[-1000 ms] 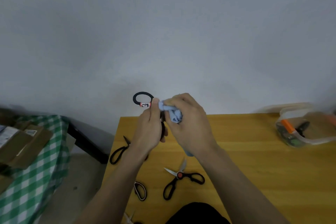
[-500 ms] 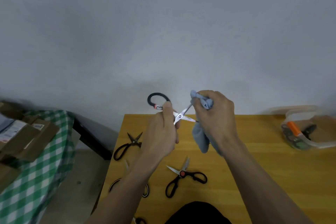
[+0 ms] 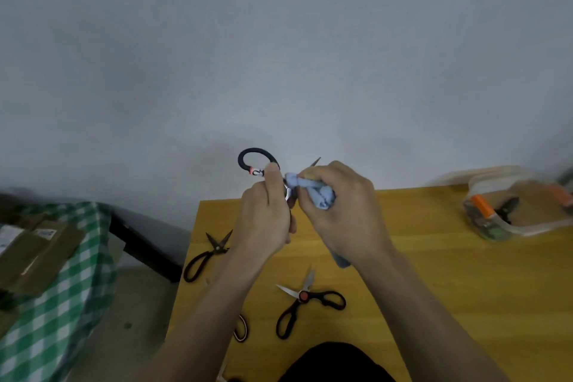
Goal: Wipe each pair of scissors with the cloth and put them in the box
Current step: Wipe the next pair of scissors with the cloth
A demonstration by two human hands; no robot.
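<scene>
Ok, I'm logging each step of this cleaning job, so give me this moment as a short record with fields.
left hand: grips the held scissors by the handle
right hand: holds the blue cloth bunched around the blades
on table: black scissors, red-pivot scissors, both lying open
box: clear, far right on the table, scissors already inside
step: wiping, not yet boxed

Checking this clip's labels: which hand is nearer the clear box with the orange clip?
Right. The right hand, wiping with the blue cloth, sits between the left hand and the clear box at the table's right.
</scene>
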